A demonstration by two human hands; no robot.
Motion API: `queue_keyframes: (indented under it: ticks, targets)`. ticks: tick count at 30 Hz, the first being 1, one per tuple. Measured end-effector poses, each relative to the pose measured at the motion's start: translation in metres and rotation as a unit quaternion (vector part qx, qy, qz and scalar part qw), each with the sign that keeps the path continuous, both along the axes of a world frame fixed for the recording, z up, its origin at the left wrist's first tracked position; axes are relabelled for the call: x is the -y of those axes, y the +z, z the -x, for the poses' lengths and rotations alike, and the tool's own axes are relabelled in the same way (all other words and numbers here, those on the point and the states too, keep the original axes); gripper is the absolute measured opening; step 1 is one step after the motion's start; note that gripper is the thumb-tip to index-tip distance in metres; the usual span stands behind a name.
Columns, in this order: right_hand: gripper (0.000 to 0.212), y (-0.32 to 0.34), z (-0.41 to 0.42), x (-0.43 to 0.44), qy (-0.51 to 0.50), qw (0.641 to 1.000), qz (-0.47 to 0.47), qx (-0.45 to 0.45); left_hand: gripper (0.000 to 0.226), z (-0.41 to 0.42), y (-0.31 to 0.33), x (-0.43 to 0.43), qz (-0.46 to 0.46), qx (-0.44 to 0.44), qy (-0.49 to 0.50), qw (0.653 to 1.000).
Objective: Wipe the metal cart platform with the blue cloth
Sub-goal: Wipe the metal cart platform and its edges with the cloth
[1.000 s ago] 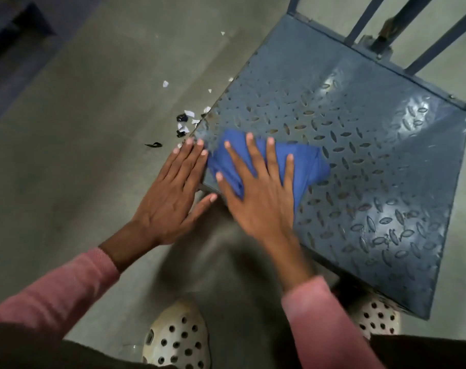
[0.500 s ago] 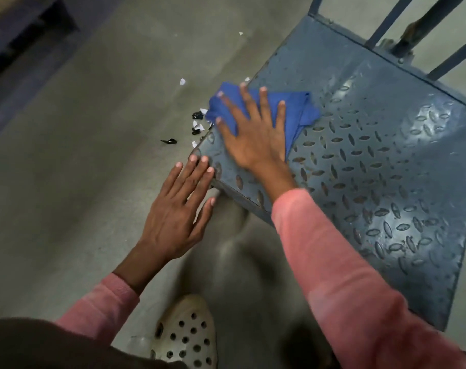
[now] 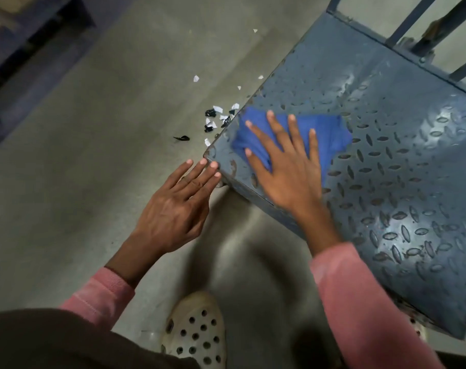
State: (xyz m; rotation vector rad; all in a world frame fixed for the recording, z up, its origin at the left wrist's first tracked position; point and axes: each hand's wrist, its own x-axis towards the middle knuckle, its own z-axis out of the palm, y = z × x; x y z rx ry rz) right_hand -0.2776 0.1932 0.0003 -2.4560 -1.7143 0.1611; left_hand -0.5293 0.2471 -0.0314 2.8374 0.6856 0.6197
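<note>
Fingers point(image 3: 278, 134) splayed wide and straight, the right grip point(image 3: 287, 177) presses palm-down on the blue cloth point(image 3: 330, 131), curling round nothing, only flattening it against the metal cart platform point(image 3: 399, 161). Its wrist comes in over the near edge in a pink sleeve point(image 3: 359, 302), fingertips aimed away from the person. The cloth is bunched under and beyond that grip, its long axis running crosswise to the fingers. One end pokes out on the thumb side near the platform's left edge, and the other spreads past the little finger toward the middle of the tread plate. The left grip point(image 3: 173, 206), just beside the right on its thumb side, is flat, wide and empty, its straight fingers kept together. Its fingertips are at the platform's near corner, though I cannot tell whether they touch it. Beyond those fingertips, white and black scraps point(image 3: 215, 118) litter the floor point(image 3: 93, 129). Nearer than both wrists, a perforated clog point(image 3: 197, 334) shows.
</note>
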Motion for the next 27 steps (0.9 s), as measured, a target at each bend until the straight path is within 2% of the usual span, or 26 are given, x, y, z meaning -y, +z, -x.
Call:
queue_keyframes:
  ticks: [3, 5, 11, 14, 19, 27]
  targets:
    - [0.059, -0.001, -0.001, 0.039, -0.132, 0.991, -0.013, -0.011, 0.050, 0.001, 0.002, -0.007, -0.002, 0.001, -0.015, 1.000]
    - [0.057, -0.002, 0.007, 0.031, -0.195, 0.981, -0.014, -0.020, 0.049, -0.001, 0.001, -0.009, -0.007, 0.004, -0.015, 1.000]
    - [0.061, -0.002, 0.012, -0.061, -0.063, 0.998, -0.002, -0.020, 0.049, -0.004, 0.004, -0.008, 0.002, 0.020, -0.015, 1.000]
    - [0.060, -0.003, 0.014, -0.090, -0.035, 0.999, 0.020, 0.003, 0.051, -0.001, 0.007, -0.011, 0.001, 0.015, -0.017, 1.000]
    - [0.058, -0.004, 0.045, -0.054, 0.043, 0.998, 0.002, 0.041, 0.053, 0.000, 0.006, -0.011, 0.005, 0.005, -0.014, 1.000]
    - [0.054, -0.005, 0.051, 0.013, 0.031, 0.999, -0.023, 0.039, 0.049, 0.000, 0.007, -0.009, 0.004, -0.005, -0.025, 1.000]
